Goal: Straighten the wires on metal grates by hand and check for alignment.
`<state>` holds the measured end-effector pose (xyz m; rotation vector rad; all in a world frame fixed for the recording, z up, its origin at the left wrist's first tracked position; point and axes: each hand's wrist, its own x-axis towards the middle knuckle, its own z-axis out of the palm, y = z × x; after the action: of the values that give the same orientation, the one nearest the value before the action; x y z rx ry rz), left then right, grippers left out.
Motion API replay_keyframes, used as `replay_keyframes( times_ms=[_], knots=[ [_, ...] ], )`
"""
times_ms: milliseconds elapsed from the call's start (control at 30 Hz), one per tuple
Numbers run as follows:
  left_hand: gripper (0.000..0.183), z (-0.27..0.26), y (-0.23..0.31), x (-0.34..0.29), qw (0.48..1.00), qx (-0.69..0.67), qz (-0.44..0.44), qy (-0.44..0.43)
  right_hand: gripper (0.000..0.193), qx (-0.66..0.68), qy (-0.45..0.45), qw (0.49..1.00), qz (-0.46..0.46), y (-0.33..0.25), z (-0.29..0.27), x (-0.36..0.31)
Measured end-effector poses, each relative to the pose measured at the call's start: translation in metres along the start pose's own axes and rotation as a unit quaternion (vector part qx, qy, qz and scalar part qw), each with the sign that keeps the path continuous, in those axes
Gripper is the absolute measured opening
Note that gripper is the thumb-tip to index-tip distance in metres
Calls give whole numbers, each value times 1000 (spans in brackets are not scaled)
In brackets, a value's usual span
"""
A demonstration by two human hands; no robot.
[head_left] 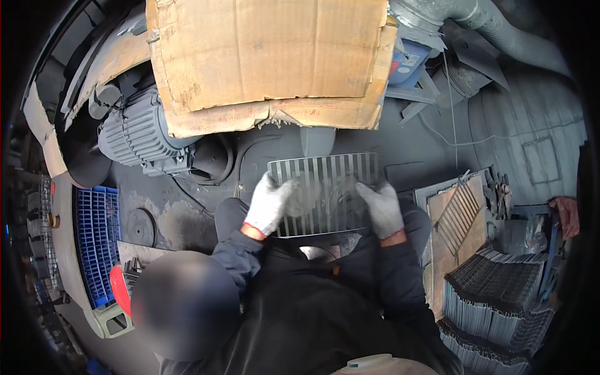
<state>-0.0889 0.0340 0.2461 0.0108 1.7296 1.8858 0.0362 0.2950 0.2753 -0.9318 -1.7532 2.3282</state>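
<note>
A flat rectangular metal grate [328,200] with a row of parallel slats lies across the space in front of my lap. My left hand [267,205], in a pale work glove, grips its left edge, thumb over the slats. On the opposite edge my right hand [381,207] holds it the same way, in a greyish, dirtier glove. Darker blurred patches show over the slats, and I cannot make out what they are. The fingers behind the grate are hidden.
A cardboard-covered machine [269,56] stands ahead, with a grey electric motor [140,131] at its left. Stacked grates [490,290] and a loose brown grate [459,215] are at my right. A blue plastic crate [98,244] stands left. A wide duct [512,40] runs at upper right.
</note>
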Motion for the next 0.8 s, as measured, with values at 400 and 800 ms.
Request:
replay_keyframes(
  times_ms=[400,800],
  knots=[
    [45,23,-14,13,1000,-4,6,-13,24,-25,65,997,-37,-13,0,-5],
    [38,27,-3,18,996,45,-71,-25,30,26,42,999,9,-11,2,-1]
  ],
)
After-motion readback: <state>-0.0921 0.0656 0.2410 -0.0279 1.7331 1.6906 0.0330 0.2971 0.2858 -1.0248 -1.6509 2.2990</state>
